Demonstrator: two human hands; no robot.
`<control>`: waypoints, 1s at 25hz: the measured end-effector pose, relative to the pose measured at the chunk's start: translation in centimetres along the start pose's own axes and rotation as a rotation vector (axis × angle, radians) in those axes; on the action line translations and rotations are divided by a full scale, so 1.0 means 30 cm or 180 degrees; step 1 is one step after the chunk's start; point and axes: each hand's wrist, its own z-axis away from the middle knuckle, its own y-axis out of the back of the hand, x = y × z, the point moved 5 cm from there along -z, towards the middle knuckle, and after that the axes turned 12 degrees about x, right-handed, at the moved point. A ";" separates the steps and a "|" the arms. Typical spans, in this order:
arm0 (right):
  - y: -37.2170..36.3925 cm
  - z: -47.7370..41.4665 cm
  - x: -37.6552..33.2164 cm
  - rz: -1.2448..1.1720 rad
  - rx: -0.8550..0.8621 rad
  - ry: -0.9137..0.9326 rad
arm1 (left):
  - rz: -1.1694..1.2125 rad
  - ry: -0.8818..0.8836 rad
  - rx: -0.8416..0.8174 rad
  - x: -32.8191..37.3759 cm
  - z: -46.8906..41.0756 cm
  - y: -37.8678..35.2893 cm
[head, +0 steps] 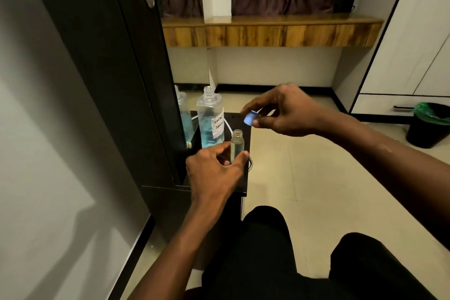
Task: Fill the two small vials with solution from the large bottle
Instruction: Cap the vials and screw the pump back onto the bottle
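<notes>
From the head camera, the left hand [214, 173] is curled narrowly around the lower part of a small clear vial [237, 144], thumb on its right side and fingers on its left, holding it upright on the small dark table [244, 178]. The vial's mouth is open and bare; its base is hidden behind the fingers, and whether any liquid is inside cannot be told through the glass. Above and to the right of that hand, well clear of the vial's mouth, the right hand [285, 111] hovers with thumb and forefinger pinched on a small blue cap [250, 118], the remaining fingers loosely bent; a thin pale stem seems to stick out from the cap, but it is too small to make out. Just behind the left hand, and to the left of the vial, stands the large bottle [210, 118], clear plastic, uncapped, with blue solution in its lower part and a white handwritten label whose words are cut off by the bottle's curve. Its reflection shows in the dark glossy panel [136, 80] to the left of both hands. A white cord [227, 126] runs between bottle and vial. Only one vial is in sight. Beyond the right forearm, a black bin [428, 126] with a green liner sits on the tiled floor [304, 178], and dark-clothed knees fill the bottom edge beneath both arms.
</notes>
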 end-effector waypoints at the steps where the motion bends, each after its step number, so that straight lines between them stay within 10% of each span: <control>1: 0.047 0.003 -0.027 -0.0089 0.0028 0.0044 | 0.0086 -0.0028 -0.0045 0.030 -0.002 0.008; 25: 0.227 0.006 -0.250 0.0137 -0.0468 0.0552 | 0.0371 -0.0440 -0.0120 0.249 -0.022 0.109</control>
